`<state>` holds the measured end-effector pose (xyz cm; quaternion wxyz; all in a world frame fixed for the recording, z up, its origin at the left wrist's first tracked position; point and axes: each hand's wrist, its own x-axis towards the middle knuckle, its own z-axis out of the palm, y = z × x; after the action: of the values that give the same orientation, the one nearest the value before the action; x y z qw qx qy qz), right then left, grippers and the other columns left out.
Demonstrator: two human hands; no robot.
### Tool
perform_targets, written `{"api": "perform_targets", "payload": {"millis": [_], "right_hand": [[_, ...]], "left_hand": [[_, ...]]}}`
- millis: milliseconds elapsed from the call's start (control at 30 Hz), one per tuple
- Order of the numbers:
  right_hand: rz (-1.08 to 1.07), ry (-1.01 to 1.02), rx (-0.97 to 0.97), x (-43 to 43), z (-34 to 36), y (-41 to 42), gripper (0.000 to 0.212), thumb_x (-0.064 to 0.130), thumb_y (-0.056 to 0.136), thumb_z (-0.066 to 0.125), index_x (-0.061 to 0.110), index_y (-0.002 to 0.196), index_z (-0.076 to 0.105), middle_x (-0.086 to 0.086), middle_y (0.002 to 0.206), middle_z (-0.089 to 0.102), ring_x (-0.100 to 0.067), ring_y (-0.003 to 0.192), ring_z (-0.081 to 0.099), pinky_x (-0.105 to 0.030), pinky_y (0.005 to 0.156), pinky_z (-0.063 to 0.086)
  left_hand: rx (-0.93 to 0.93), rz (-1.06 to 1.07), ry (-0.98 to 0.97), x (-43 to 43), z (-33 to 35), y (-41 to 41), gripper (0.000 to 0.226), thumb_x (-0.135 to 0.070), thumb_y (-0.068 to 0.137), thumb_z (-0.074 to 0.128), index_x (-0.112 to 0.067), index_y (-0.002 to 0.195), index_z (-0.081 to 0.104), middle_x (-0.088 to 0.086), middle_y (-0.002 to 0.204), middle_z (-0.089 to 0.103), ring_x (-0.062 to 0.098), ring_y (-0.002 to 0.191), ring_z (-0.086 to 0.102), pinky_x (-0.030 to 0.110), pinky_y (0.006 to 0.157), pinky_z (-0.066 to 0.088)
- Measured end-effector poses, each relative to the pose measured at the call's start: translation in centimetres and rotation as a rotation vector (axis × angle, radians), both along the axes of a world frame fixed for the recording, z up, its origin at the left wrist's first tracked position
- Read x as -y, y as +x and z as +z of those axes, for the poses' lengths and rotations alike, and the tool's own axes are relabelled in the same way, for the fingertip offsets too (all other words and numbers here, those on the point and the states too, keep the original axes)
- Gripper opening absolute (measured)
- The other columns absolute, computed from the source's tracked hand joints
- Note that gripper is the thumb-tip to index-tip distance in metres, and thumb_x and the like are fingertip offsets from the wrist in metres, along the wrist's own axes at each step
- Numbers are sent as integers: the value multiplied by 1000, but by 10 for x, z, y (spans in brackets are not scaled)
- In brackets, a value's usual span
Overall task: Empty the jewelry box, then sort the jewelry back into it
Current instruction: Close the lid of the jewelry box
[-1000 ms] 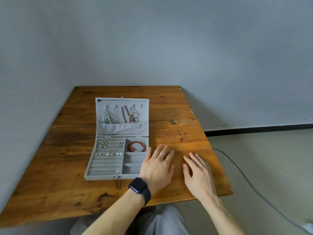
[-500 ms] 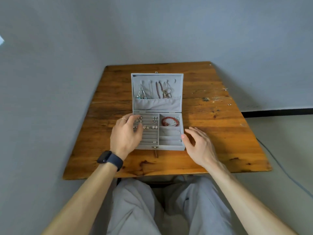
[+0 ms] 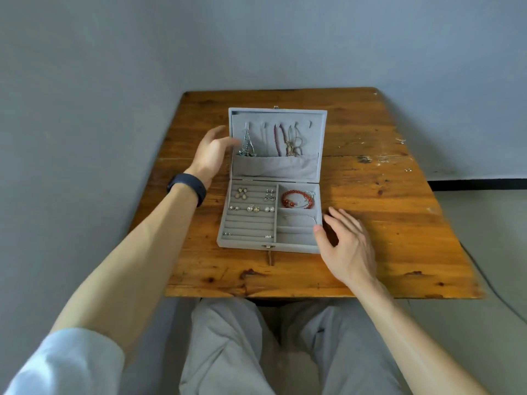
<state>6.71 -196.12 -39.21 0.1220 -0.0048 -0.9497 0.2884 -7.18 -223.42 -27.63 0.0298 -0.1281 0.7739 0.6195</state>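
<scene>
The jewelry box (image 3: 242, 244) is seen open in the middle of the desk (image 3: 385, 218), its lid laid back and nothing yet taken out. The necklaces (image 3: 281, 139) are hung from hooks in the lid, with their ends tucked into a cloth pocket. The earrings (image 3: 242, 193) are pushed into the padded rolls on the left of the tray. A red bead bracelet (image 3: 298, 198) and a thin bangle (image 3: 302, 216) are laid in the compartments on the right.

The left hand (image 3: 212, 153), with a watch (image 3: 188, 187) worn at the wrist, is held at the lid's left edge; its fingers (image 3: 216, 132) are loosely spread and nothing is held. The right hand (image 3: 346, 240) is placed just beside the box's front right corner, fingers (image 3: 342, 218) wide and empty.

All the pieces are judged light and small. The chains are expected to be limp and easily tangled, so they are best lifted off at the hook. The earrings are best pinched singly, and the bracelet taken by its beads.

No brand, label or writing can be read.
</scene>
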Motion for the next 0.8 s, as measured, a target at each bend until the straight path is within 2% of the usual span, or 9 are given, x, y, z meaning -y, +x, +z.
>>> {"api": "perform_targets", "payload": {"millis": [100,167,233,367,533,667,800], "right_hand": [[-5,0,-12,-1,-3,0,58,57,94,39,18,128,67,3,142,57,-14,139,42,-48,115,35],[-8,1,-20,-2,-4,-1,58,57,94,40,18,127,67,2,142,58,-15,139,43,-48,115,36],[-11,2,-28,-2,-4,-1,58,57,93,40,18,126,68,2,141,58,-15,138,44,-48,114,36],[-16,-2,-21,-2,-2,-2,59,58,94,38,19,127,68,3,141,58,-15,138,44,-48,115,36],[-23,-2,-10,-2,-1,-1,54,53,96,41,18,127,68,1,140,60,-17,137,46,-47,115,36],[-17,-20,9,-2,2,0,44,43,101,46,16,130,65,-1,141,59,-18,138,45,-48,116,34],[-19,-28,25,-1,3,0,40,38,101,49,16,130,65,0,142,58,-17,138,44,-46,117,33]], "left_hand": [[-34,11,45,-2,5,-11,72,-31,71,71,-30,140,50,1,128,65,22,117,62,49,100,51],[-88,24,42,-8,13,-12,58,-23,79,70,-27,135,54,2,118,70,22,107,68,50,93,57],[-139,22,-12,-10,15,-9,48,-17,87,67,-27,132,55,2,110,72,18,100,70,45,89,59],[-257,7,-236,-2,15,3,44,-27,88,70,-31,130,56,-1,100,70,12,95,67,36,85,58],[-399,-36,-419,7,16,32,44,-27,93,66,-34,133,49,-4,94,63,3,89,59,18,66,48],[-488,-80,-556,13,14,53,38,-26,96,62,-32,131,50,-4,99,65,12,90,63,28,74,56],[-529,-65,-651,14,16,69,32,-25,96,61,-29,127,54,-5,99,64,15,89,63,28,76,53]]}}
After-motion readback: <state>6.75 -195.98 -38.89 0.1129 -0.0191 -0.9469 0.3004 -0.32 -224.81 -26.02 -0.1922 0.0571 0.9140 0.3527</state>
